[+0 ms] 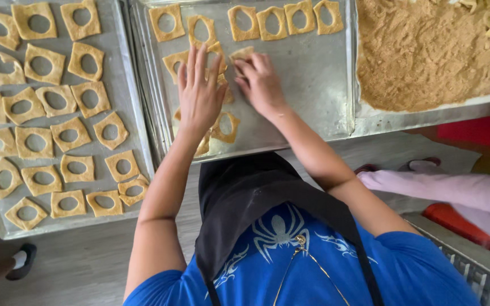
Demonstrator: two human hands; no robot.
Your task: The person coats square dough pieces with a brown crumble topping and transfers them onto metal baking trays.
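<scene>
Head view, looking down over the person's own arms. Both forearms bare, reaching forward onto the middle baking tray.

Left hand: flat, palm down, fingers straight and slightly fanned, gripping nothing. It lies over a cluster of dough squares near the tray's front left part; fingertips reach the pieces in the second row.

Right hand: knuckles up, fingers curled down and bunched, tips pressing on one dough piece just beside the left hand's fingertips. Whether it pinches the piece or only presses it cannot be told.

The dough pieces: tan, flat, roughly square, each with a round hole cut in the middle. A row of six lies along the tray's far edge; the rest sit under and around the hands.

Left tray: filled with the same cut-out squares in loose rows. Right tray: rough brown crumb and dough scraps in the far corner. Pink sleeve of another person at right.
</scene>
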